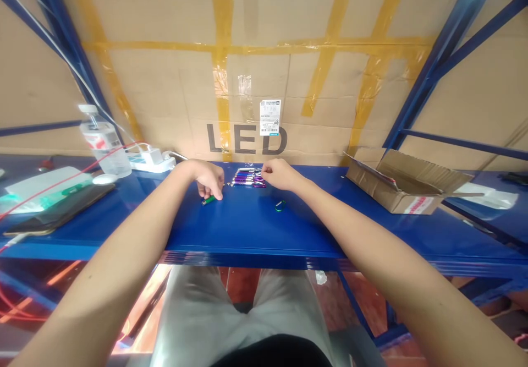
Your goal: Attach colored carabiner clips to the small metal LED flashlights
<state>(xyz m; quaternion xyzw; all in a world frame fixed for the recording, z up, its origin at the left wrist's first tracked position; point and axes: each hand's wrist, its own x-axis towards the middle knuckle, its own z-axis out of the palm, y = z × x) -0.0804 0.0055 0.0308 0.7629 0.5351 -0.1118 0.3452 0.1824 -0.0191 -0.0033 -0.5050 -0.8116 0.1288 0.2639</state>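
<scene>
My left hand (210,180) is bent down over the blue tabletop, its thumb and fingers closed at one end of a small green stick-shaped object (208,200) with a metal-looking tip. To its right lies a tight row of slim, pen-like sticks (245,177) in purple, blue and silver. At the right end of that row is my right hand (280,173), its fingers pinched together; whatever they grip is hidden. A small green carabiner-like ring (280,206) lies on the table below the right hand, apart from it.
An open cardboard box (396,188) stands on the right. On the left are a plastic bottle (105,141), a white power strip (152,160), a dark flat case (61,210) and a red cable. A large cardboard sheet (177,92) rises behind the blue table (247,229).
</scene>
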